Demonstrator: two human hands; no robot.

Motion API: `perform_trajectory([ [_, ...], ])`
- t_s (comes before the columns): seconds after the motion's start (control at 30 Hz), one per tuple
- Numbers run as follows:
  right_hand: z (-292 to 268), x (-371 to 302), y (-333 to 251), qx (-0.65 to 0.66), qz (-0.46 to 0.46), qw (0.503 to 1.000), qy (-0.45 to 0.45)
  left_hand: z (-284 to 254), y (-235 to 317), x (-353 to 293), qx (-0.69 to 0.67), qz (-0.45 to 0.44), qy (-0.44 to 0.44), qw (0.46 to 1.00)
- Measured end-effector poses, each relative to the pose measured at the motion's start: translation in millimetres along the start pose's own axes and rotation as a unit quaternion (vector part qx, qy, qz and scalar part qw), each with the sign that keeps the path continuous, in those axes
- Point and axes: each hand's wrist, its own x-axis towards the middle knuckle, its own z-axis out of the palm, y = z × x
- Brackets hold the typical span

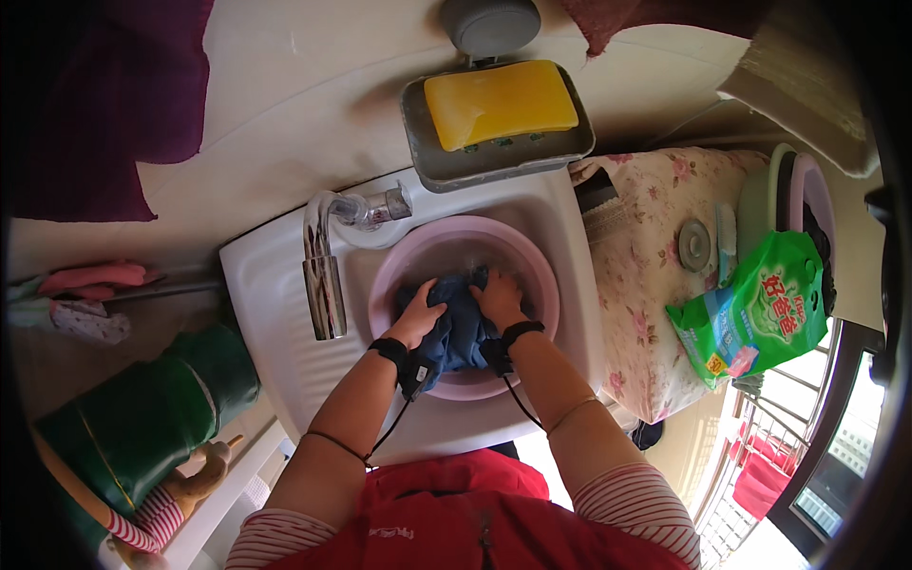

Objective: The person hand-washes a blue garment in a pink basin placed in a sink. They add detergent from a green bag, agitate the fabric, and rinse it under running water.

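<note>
My left hand (416,316) and right hand (500,300) lie half-curled on blue cloth (460,332); whether gripping, I cannot tell. Open room lies before the far rim of the pink basin (465,222).

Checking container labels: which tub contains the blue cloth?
The round pink tub in the white sink; the pale green tub and lilac tub stand at right, beside the green bag.
</note>
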Motion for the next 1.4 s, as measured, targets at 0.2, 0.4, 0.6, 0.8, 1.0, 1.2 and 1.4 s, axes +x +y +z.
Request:
perform_trajectory([
  [0.2, -3.1, -30.8, -20.1, 0.325, -0.161, 0.920, 0.146, 9.9, 7.8, -0.2, -0.211, -0.004, 0.042, 0.977],
  [0.4, -4.4, -68.6, -46.2, 0.355, -0.133, 0.918, 0.120, 51.2, 23.0, -21.0, -0.233, -0.054, 0.051, 0.970],
  [0.6, -11.8, -63.5, -51.1, 0.356, -0.200, 0.910, 0.065, 45.2, 31.4, -26.5, -0.241, -0.007, 0.110, 0.964],
  [0.8, -17.0, -79.5, -63.9, 0.429, -0.163, 0.875, 0.157, 41.4, 29.0, -27.9, -0.185, -0.035, 0.023, 0.982],
  [1.0, -24.8, -75.2, -64.4, 0.317, -0.132, 0.936, 0.073, 36.8, 19.6, -23.5, -0.250, -0.123, -0.013, 0.960],
  [1.2, -13.9, -76.6, -64.9, 0.249, -0.270, 0.915, 0.168, 38.8, 10.2, -13.8, -0.211, -0.026, 0.017, 0.977],
  [1.4, -11.6, -24.2, -25.6, 0.395, -0.017, 0.910, 0.127, 18.2, 6.8, -17.2, -0.185, -0.031, 0.030, 0.982],
])
